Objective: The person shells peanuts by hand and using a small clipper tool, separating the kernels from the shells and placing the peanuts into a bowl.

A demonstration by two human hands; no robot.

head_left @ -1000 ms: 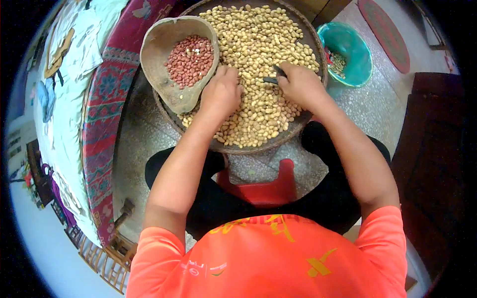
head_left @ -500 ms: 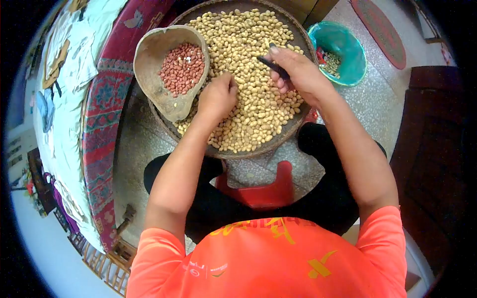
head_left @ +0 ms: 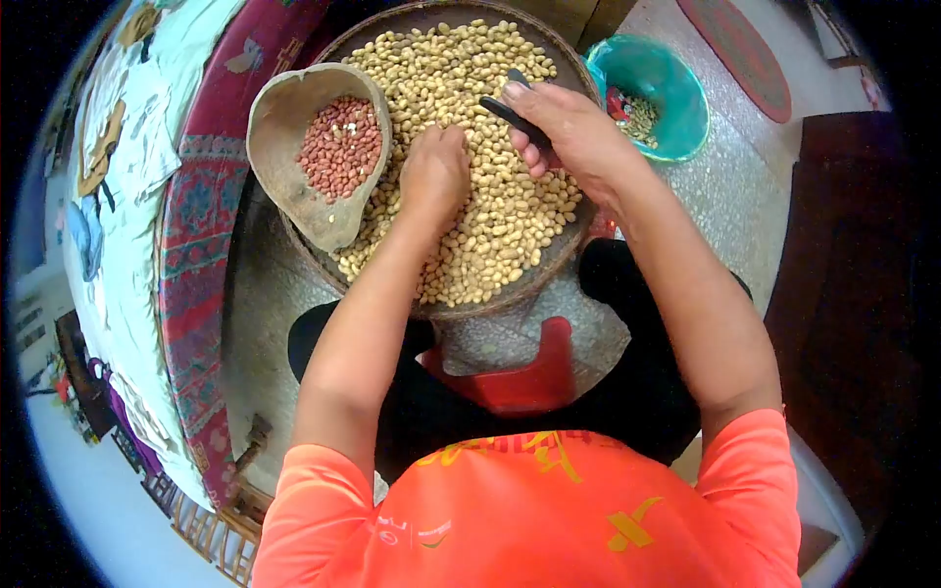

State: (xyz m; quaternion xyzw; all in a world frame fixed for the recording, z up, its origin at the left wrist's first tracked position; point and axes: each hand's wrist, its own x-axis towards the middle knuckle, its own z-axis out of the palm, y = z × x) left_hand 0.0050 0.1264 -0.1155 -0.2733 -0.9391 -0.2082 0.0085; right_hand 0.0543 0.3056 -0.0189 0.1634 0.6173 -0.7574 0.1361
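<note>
The right hand [head_left: 573,132] is gripping a dark tool [head_left: 512,113] above the peanuts [head_left: 490,196]. The left hand [head_left: 434,171] is resting curled on the peanuts; whether it is grasping any cannot be told. The peanuts are filling a round basket [head_left: 549,260], beside a scoop [head_left: 284,127] of red kernels [head_left: 338,147].

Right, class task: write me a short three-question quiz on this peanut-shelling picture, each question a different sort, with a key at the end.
1. True or false: the right hand holds a dark tool above the unshelled peanuts.
2. Multiple choice: the red shelled peanuts lie in A) the teal bucket, B) the gourd scoop, C) the red stool.
3. Fill in: the left hand rests, closed, on the pile in the round woven ____.

Key
1. True.
2. B, the gourd scoop, which sits on the tray's left side.
3. Tray.
</note>
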